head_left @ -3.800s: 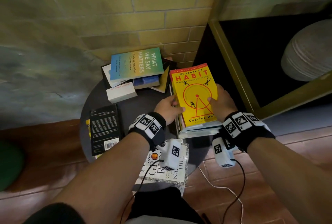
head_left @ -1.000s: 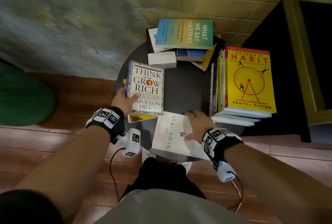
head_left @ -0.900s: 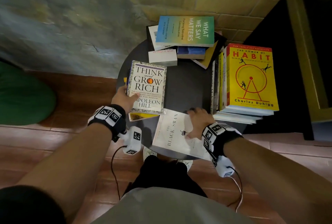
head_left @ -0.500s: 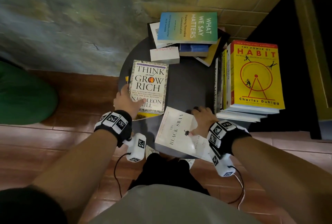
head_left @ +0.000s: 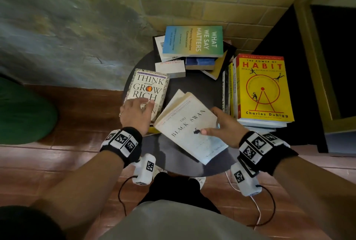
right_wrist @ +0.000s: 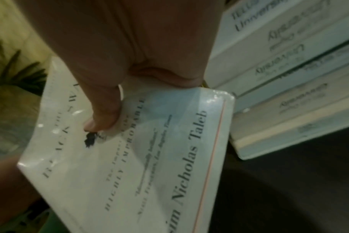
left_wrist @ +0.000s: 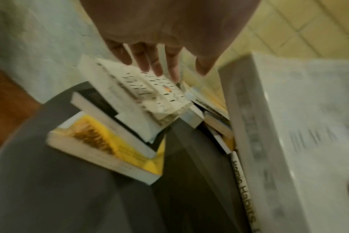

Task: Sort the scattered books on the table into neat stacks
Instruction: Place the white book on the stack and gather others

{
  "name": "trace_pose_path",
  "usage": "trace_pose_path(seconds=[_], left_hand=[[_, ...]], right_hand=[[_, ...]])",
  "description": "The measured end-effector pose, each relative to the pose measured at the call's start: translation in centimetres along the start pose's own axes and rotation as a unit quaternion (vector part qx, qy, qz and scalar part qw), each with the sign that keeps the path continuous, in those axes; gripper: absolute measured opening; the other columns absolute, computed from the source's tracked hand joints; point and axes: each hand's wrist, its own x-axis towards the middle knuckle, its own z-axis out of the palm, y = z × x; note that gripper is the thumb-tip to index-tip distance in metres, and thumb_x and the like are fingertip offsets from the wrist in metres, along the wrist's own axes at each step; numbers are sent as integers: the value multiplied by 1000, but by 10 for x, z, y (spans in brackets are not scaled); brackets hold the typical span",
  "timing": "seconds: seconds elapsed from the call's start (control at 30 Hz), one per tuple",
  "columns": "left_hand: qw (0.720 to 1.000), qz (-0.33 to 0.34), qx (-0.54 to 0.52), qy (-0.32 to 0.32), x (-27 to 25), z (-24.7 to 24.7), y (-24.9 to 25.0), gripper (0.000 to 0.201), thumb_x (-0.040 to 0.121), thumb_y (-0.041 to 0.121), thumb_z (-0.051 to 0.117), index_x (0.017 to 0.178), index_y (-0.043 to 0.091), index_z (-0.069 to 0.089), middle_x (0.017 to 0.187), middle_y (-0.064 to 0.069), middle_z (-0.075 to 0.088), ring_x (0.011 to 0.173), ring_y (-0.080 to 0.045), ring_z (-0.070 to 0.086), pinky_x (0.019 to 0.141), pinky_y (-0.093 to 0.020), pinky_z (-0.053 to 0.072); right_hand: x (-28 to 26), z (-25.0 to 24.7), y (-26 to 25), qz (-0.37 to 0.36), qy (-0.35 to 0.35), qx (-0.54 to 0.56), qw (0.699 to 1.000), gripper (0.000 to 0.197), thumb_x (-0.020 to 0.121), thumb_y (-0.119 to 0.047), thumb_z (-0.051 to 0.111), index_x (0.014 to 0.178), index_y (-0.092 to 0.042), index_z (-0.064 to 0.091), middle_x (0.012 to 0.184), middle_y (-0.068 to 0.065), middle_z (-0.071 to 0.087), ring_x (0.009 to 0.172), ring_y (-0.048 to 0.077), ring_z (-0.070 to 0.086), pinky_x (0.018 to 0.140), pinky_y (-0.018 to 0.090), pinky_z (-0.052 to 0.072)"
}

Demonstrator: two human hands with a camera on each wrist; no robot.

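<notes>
Your right hand (head_left: 224,127) grips The Black Swan (head_left: 189,126), thumb on the cover, fingers under the edge, so the book is tilted up off the tabletop (head_left: 194,83), its far pages sagging a bit. Your left hand (head_left: 135,112) lies w/ fingers spread & fairly straight on Think and Grow Rich (head_left: 148,90), just left of the Swan, pressing, not clasping; that book tops a small pile w/ a yellow book (left_wrist: 110,149) beneath. Step in hand, I'd say: moving the Swan to a pile. Next move prob. needs it squared flat & set on Think and Grow Rich, edges lined up, so clear your left hand first; or onto the Habit stack (head_left: 264,89) right of the Swan. Behind the Swan, by the wall, the What We Say Matters heap (head_left: 192,41) is untidy, not yet sorted.
</notes>
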Motion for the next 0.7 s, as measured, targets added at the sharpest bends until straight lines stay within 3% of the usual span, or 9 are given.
trace_pose_path(seconds=[0.17, 0.23, 0.3, 0.33, 0.4, 0.47, 0.57, 0.63, 0.7], left_hand=[[982, -13, -128, -137, 6, 2, 11, 74, 82, 74, 27, 103, 16, 69, 109, -13, 69, 105, -33, 60, 101, -49, 42], [969, -40, -188, -158, 0, -5, 28, 71, 91, 70, 22, 110, 20, 68, 113, -7, 68, 103, -26, 61, 100, -38, 41], [947, -58, -264, -172, -8, -11, 51, 62, 99, 60, 16, 101, 24, 66, 100, -5, 68, 87, -16, 61, 85, -29, 45], [934, -60, -296, -189, -12, -13, 62, 59, 101, 56, 14, 92, 25, 64, 89, -3, 67, 79, -13, 60, 78, -27, 47], [910, -43, -332, -247, -17, -15, 84, 58, 99, 58, 14, 91, 25, 61, 88, -2, 66, 80, -15, 61, 80, -31, 48], [897, 11, -345, -277, -24, -18, 105, 51, 93, 65, 34, 110, 25, 60, 107, -2, 69, 96, -18, 65, 88, -37, 51], [895, 120, -341, -260, -22, -13, 127, 77, 68, 50, 75, 132, 17, 49, 126, -2, 66, 116, -20, 63, 98, -46, 51], [884, 131, -369, -253, -19, -10, 137, 84, 65, 40, 78, 136, 12, 44, 129, -6, 64, 119, -22, 62, 100, -48, 50], [869, 126, -400, -263, -16, -8, 144, 80, 69, 31, 78, 137, 9, 42, 131, -9, 63, 120, -24, 61, 101, -50, 49]], right_hand=[[-5, -23, -28, -19, 32, 36, 999, 49, 75, -23, 80, 110, -27, 45, 108, -4, 66, 103, 18, 63, 92, 45, 51], [-9, -31, -39, -44, 68, 59, 995, 51, 76, -15, 79, 111, -27, 44, 109, -9, 62, 107, 16, 59, 92, 35, 50], [-12, -40, -47, -69, 113, 103, 986, 56, 76, -8, 77, 115, -26, 41, 110, -10, 57, 108, 13, 55, 89, 24, 48], [-12, -43, -50, -80, 138, 136, 978, 59, 77, -6, 76, 118, -26, 39, 112, -8, 56, 108, 12, 54, 88, 22, 48], [-12, -49, -55, -94, 184, 182, 961, 61, 80, -5, 73, 125, -22, 36, 117, -3, 55, 108, 11, 54, 87, 18, 49], [-9, -55, -58, -90, 225, 212, 947, 61, 82, -7, 71, 130, -18, 34, 121, 0, 55, 109, 11, 55, 86, 15, 50], [0, -65, -63, -89, 268, 149, 948, 48, 81, -38, 72, 119, -25, 46, 121, 2, 58, 113, 21, 56, 94, 38, 50], [6, -75, -58, -72, 288, 39, 954, 67, 73, -64, 62, 125, -25, 50, 123, 3, 56, 119, 24, 49, 99, 44, 44], [5, -84, -56, -72, 295, 8, 953, 76, 73, -68, 55, 134, -24, 44, 128, 5, 52, 123, 23, 44, 102, 43, 41]])
